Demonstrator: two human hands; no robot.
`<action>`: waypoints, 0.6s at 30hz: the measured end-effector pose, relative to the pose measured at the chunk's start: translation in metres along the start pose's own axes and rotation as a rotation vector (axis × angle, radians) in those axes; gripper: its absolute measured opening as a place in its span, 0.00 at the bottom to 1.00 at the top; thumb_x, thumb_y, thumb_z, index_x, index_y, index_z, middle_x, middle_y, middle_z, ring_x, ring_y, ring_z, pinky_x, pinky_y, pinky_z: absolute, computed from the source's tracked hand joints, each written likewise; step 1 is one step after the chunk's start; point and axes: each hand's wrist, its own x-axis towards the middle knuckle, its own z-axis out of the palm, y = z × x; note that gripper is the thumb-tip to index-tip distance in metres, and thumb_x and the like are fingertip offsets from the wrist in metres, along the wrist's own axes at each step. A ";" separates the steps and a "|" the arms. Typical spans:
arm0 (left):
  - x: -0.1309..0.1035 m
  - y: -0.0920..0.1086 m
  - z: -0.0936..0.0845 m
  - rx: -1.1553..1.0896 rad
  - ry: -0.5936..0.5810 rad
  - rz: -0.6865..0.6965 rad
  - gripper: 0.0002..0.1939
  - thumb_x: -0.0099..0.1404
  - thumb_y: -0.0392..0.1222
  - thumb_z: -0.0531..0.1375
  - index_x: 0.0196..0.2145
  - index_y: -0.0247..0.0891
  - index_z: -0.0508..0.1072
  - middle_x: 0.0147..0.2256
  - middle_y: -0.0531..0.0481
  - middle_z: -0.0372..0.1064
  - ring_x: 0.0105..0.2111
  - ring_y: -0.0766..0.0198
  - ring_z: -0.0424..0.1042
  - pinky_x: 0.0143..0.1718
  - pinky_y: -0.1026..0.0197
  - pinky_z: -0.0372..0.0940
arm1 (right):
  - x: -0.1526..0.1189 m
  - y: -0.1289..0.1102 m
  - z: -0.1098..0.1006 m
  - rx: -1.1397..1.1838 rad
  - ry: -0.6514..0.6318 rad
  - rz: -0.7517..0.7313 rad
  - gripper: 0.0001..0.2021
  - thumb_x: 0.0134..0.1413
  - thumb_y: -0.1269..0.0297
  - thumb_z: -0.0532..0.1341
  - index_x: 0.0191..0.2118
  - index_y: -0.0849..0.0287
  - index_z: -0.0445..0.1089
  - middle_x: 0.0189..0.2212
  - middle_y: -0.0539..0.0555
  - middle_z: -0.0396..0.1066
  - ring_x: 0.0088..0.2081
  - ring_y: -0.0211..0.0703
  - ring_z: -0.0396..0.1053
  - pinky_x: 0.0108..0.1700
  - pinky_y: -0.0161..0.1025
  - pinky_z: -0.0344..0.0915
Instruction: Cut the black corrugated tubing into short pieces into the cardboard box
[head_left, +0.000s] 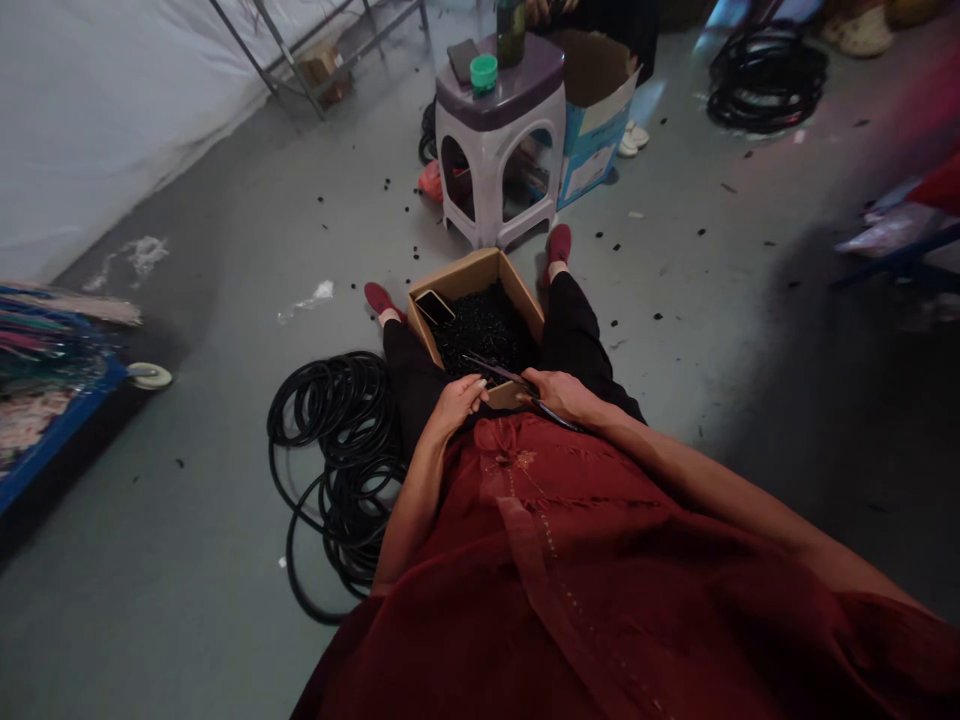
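A cardboard box (523, 290) sits between my legs, holding many small black pieces (484, 325) and a phone (435, 308) at its left side. Over the near edge of the box, my right hand (559, 393) is closed on dark scissors (504, 373), whose blades point left over the pieces. My left hand (461, 400) is beside the blades at the near left corner, its fingers pinched together; anything between them is too small to make out. Coils of black tubing (337, 420) lie on the floor left of my leg.
Beyond the box stands a plastic stool (499, 110) with a bottle (511, 35) and a green lid (484, 72). Behind it are a blue carton (592, 150) and another person's hands. More black coils (765, 80) lie at back right; a blue cart (60, 430) stands at left.
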 end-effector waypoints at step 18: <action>0.002 -0.002 0.014 0.370 0.414 0.124 0.12 0.63 0.40 0.60 0.45 0.39 0.77 0.47 0.48 0.75 0.47 0.60 0.73 0.51 0.59 0.64 | 0.001 -0.004 -0.005 -0.011 -0.002 0.014 0.22 0.62 0.47 0.50 0.53 0.58 0.61 0.45 0.62 0.70 0.43 0.49 0.70 0.40 0.37 0.60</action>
